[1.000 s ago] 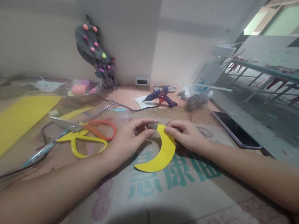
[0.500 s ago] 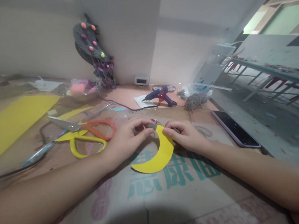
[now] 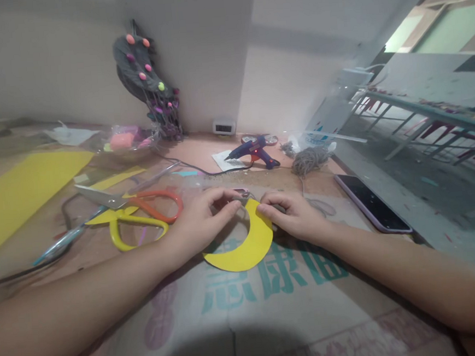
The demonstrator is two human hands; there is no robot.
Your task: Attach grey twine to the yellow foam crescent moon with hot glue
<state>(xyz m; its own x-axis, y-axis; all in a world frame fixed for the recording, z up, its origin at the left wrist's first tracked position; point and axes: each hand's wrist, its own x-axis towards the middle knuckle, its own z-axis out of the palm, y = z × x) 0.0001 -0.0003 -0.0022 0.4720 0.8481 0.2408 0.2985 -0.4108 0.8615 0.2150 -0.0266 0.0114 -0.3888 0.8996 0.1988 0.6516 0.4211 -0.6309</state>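
Note:
A yellow crescent-shaped foam cutout (image 3: 248, 243) lies flat on a cardboard sheet (image 3: 272, 307) with teal printed characters. My left hand (image 3: 202, 222) rests at the crescent's upper tip, fingers pinched on a small grey piece there. My right hand (image 3: 296, 214) sits just right of the same tip, fingers curled and pressing on the foam's edge and a thin cord. The two hands' fingertips nearly meet above the tip.
Scissors with orange and yellow handles (image 3: 142, 215) lie to the left beside a yellow foam sheet (image 3: 20, 189). A blue glue gun (image 3: 255, 150) and a bundle of twine (image 3: 308, 161) lie behind. A phone (image 3: 371, 203) lies at right. A dark decorated crescent (image 3: 143, 75) leans in the corner.
The crescent and both hands have shifted slightly to the left in view; the grip at the tip looks the same.

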